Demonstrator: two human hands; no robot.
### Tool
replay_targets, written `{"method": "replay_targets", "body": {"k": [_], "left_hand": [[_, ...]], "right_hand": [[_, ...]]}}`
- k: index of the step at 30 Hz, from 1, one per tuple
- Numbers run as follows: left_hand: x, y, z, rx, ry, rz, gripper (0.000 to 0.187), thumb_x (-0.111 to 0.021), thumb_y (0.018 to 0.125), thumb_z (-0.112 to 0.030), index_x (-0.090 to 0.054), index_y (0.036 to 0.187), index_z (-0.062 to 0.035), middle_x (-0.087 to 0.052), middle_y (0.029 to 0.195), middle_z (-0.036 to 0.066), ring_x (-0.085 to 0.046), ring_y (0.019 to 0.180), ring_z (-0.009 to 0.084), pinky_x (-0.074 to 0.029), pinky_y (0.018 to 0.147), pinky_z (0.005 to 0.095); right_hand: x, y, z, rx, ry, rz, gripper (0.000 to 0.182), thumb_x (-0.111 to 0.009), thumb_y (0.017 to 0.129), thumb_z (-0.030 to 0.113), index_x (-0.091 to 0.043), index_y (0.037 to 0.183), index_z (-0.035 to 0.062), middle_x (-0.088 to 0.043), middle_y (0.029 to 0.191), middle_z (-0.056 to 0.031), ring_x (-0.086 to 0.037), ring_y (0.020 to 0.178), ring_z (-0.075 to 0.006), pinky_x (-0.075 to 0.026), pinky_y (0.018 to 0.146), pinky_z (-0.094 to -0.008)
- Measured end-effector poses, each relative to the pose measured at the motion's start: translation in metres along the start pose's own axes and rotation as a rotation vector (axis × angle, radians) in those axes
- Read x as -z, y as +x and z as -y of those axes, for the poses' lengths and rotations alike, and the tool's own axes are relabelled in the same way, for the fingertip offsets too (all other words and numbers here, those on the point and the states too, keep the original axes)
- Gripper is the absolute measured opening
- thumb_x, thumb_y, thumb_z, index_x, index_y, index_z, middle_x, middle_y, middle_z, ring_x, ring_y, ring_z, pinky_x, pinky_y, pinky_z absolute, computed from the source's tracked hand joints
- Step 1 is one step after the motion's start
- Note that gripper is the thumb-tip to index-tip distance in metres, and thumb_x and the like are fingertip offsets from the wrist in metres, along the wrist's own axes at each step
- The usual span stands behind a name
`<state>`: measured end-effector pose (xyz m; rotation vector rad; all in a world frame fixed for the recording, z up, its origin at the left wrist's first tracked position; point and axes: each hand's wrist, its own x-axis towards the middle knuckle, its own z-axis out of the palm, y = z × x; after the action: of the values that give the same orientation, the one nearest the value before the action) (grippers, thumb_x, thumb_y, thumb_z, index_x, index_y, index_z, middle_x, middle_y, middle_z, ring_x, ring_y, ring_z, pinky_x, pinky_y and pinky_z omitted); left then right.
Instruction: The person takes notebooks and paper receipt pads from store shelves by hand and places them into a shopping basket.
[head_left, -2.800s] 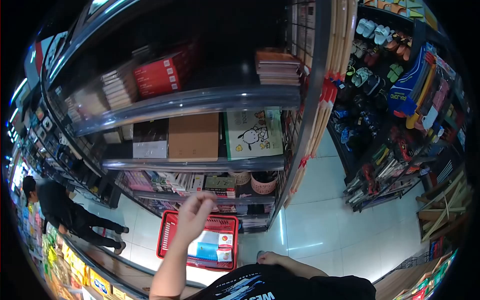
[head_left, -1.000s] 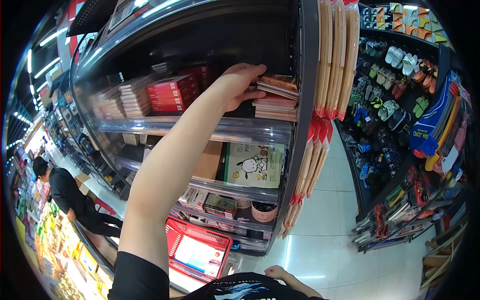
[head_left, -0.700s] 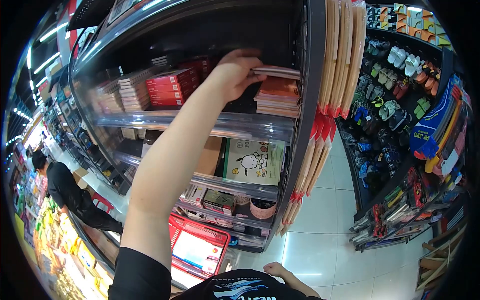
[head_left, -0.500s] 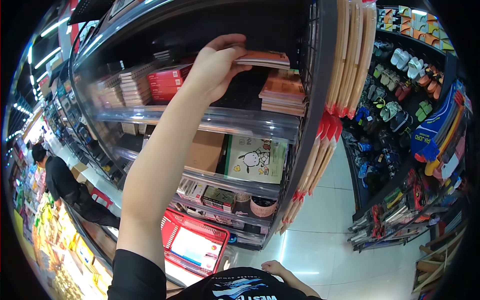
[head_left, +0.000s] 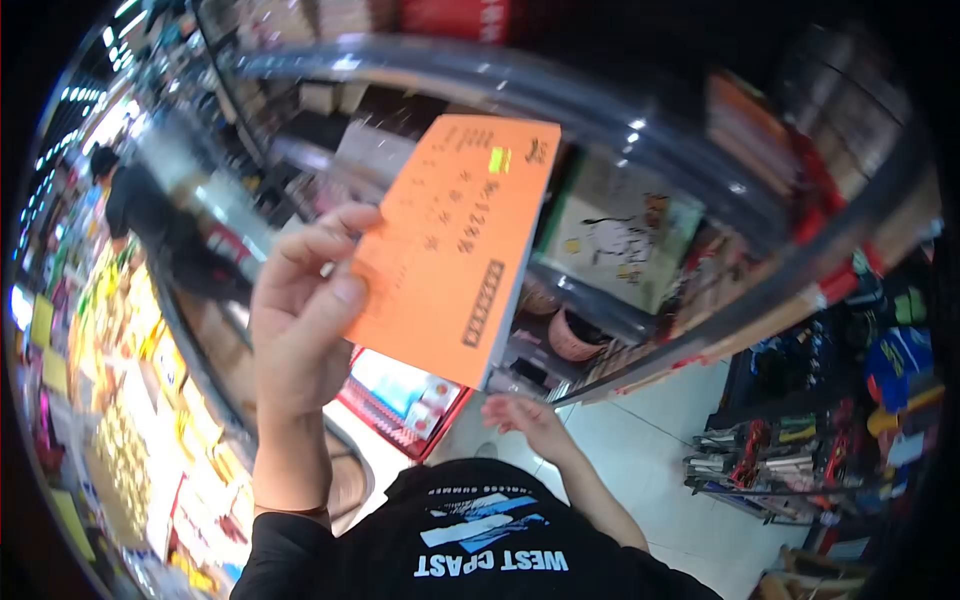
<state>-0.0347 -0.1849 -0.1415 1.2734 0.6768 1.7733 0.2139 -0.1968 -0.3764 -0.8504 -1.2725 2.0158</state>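
My left hand (head_left: pixel 305 300) is closed on an orange booklet (head_left: pixel 450 250), pinching its left edge between thumb and fingers. The booklet is tilted in front of the shelves, its printed cover facing me and pale page edges showing on the right. Some of the small print is too blurred to read. Below the booklet's lower right corner, my right hand (head_left: pixel 525 420) is held in front of my body with its fingers apart and nothing in them. A red shopping basket (head_left: pixel 440 425) with white-and-blue packs inside is partly hidden behind the booklet and my left hand.
A shelf rack (head_left: pixel 400 65) fills the upper view, holding more orange booklets (head_left: pixel 745 125) and a cartoon-dog notebook (head_left: pixel 620 230). A pink pot (head_left: pixel 575 335) sits lower down. At left, a person in dark clothes (head_left: pixel 165 220) stands beside a lit display (head_left: pixel 130 440). Tiled floor lies right.
My left hand has drawn the orange booklet off the upper shelf, down and towards me, turning its cover into view. My right hand has risen slightly. The view has tilted and swung.
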Motion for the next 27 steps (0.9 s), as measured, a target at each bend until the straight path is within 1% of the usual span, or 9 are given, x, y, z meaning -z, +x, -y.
{"method": "replay_targets", "body": {"k": [2, 5, 7, 12, 15, 17, 18, 23, 27], "left_hand": [[0.022, -0.031, 0.012, 0.072, 0.063, -0.070, 0.024, -0.059, 0.080, 0.001, -0.055, 0.103, -0.0047, -0.049, 0.126, 0.016, -0.048, 0.116, 0.0208, -0.036, 0.099, 0.0349], [0.049, -0.068, 0.030, 0.178, 0.120, -0.125, 0.023, -0.056, 0.083, 0.005, -0.055, 0.103, -0.0035, -0.046, 0.128, 0.013, -0.047, 0.112, 0.0176, -0.040, 0.090, 0.0301], [0.071, -0.100, 0.053, 0.288, 0.300, -0.138, 0.022, -0.055, 0.085, 0.006, -0.055, 0.105, -0.0027, -0.044, 0.128, 0.011, -0.047, 0.110, 0.0143, -0.043, 0.083, 0.0263], [0.109, -0.173, 0.128, 0.433, 0.394, -0.246, 0.029, -0.055, 0.086, 0.004, -0.052, 0.114, -0.0034, -0.036, 0.136, 0.011, -0.052, 0.102, 0.0114, -0.047, 0.079, 0.0243], [0.136, -0.206, 0.165, 0.684, 0.161, -0.659, 0.039, -0.055, 0.085, 0.004, -0.046, 0.123, -0.0036, -0.041, 0.133, 0.014, -0.055, 0.104, 0.0156, -0.049, 0.082, 0.0281], [0.169, -0.234, 0.191, 1.010, -0.570, -0.767, 0.047, -0.052, 0.087, -0.001, -0.038, 0.131, -0.0034, -0.048, 0.127, 0.016, -0.057, 0.108, 0.0209, -0.050, 0.088, 0.0331], [0.185, -0.244, 0.202, 1.066, -0.720, -0.613, 0.046, -0.048, 0.088, -0.005, -0.036, 0.133, -0.0029, -0.054, 0.121, 0.015, -0.058, 0.110, 0.0240, -0.049, 0.091, 0.0370], [0.227, -0.255, 0.241, 1.133, -0.619, -0.605, 0.043, -0.046, 0.086, 0.000, -0.039, 0.128, -0.0047, -0.055, 0.119, 0.015, -0.059, 0.107, 0.0245, -0.050, 0.090, 0.0401], [0.259, -0.256, 0.295, 1.092, -0.508, -0.897, 0.040, -0.045, 0.081, 0.008, -0.044, 0.118, -0.0078, -0.057, 0.104, 0.009, -0.059, 0.103, 0.0242, -0.051, 0.085, 0.0396]], "right_hand": [[-0.006, 0.010, 0.008, 0.038, 0.145, 0.173, 0.059, -0.041, 0.097, 0.044, -0.040, 0.133, -0.0028, -0.057, 0.123, -0.0138, -0.060, 0.106, -0.0209, -0.047, 0.083, -0.0295], [-0.035, 0.027, 0.027, 0.052, 0.392, 0.316, 0.061, -0.043, 0.096, 0.046, -0.041, 0.130, -0.0039, -0.056, 0.122, -0.0161, -0.060, 0.104, -0.0287, -0.047, 0.082, -0.0348], [-0.054, 0.040, 0.030, 0.001, 0.458, 0.303, 0.055, -0.045, 0.097, 0.040, -0.039, 0.132, -0.0017, -0.056, 0.121, -0.0142, -0.060, 0.105, -0.0253, -0.048, 0.079, -0.0327], [-0.067, 0.087, -0.015, -0.306, 0.057, 0.110, 0.042, -0.052, 0.095, 0.023, -0.044, 0.131, 0.0027, -0.059, 0.109, -0.0057, -0.059, 0.092, -0.0102, -0.050, 0.070, -0.0248], [-0.062, 0.109, -0.069, -0.356, -0.119, 0.094, 0.041, -0.055, 0.094, 0.023, -0.047, 0.128, 0.0015, -0.062, 0.103, -0.0047, -0.059, 0.088, -0.0084, -0.050, 0.069, -0.0235], [-0.067, 0.119, -0.088, -0.380, -0.204, 0.094, 0.041, -0.056, 0.093, 0.023, -0.049, 0.127, 0.0008, -0.064, 0.100, -0.0045, -0.060, 0.087, -0.0081, -0.050, 0.069, -0.0228], [-0.069, 0.124, -0.093, -0.429, -0.272, 0.089, 0.041, -0.056, 0.093, 0.024, -0.050, 0.126, 0.0005, -0.064, 0.099, -0.0051, -0.060, 0.086, -0.0083, -0.050, 0.069, -0.0228], [-0.070, 0.146, -0.138, -0.559, -0.466, 0.040, 0.041, -0.057, 0.092, 0.025, -0.053, 0.122, -0.0019, -0.066, 0.096, -0.0089, -0.063, 0.086, -0.0118, -0.050, 0.074, -0.0246], [-0.068, 0.142, -0.140, -0.372, -0.810, -0.027, 0.038, -0.058, 0.091, 0.026, -0.056, 0.120, 0.0011, -0.067, 0.101, -0.0131, -0.065, 0.092, -0.0184, -0.050, 0.080, -0.0290]]}}
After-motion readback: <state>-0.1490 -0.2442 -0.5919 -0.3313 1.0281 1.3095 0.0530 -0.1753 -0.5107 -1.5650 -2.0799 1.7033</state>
